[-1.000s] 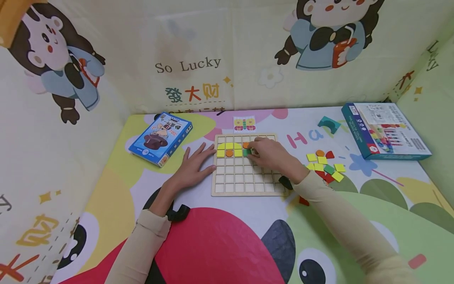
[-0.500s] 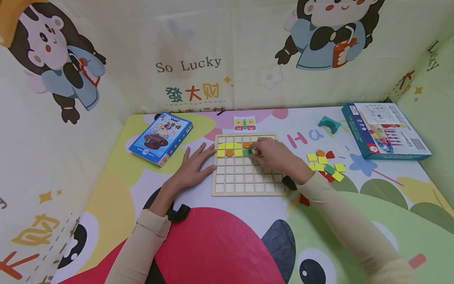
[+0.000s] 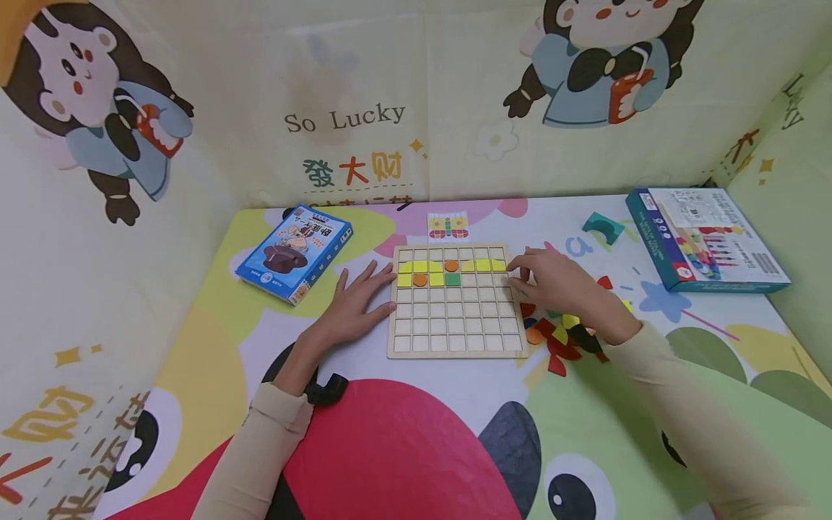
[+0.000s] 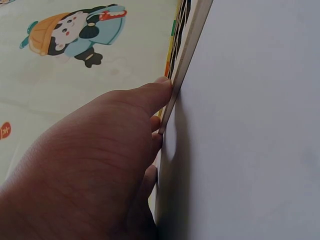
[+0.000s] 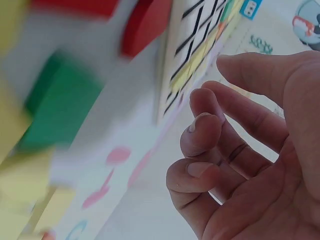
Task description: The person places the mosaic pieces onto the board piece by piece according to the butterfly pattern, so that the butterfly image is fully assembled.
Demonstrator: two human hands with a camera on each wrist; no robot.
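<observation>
A wooden grid board (image 3: 458, 328) lies at the middle of the table. Yellow tiles (image 3: 405, 280), orange discs (image 3: 420, 280) and a green square tile (image 3: 452, 279) sit in its upper rows. With fingers spread, my left hand (image 3: 351, 307) rests flat on the table, its fingertips at the board's left edge; the left wrist view shows the thumb (image 4: 160, 87) touching that edge. My right hand (image 3: 562, 282) hovers just beyond the board's right edge. In the right wrist view its fingers (image 5: 200, 132) are loosely curled, with nothing between them and the thumb.
Loose red, yellow, green and orange pieces (image 3: 557, 347) lie right of the board, partly beneath the right hand. A butterfly picture card (image 3: 448, 227) lies behind it. A blue box (image 3: 295, 253) stands left, a teal box (image 3: 711, 242) right, near a teal arch-shaped piece (image 3: 603, 227).
My right hand has moved right, off the board's upper middle to past its right edge, uncovering yellow tiles in the upper right cells. The left hand has stayed in place.
</observation>
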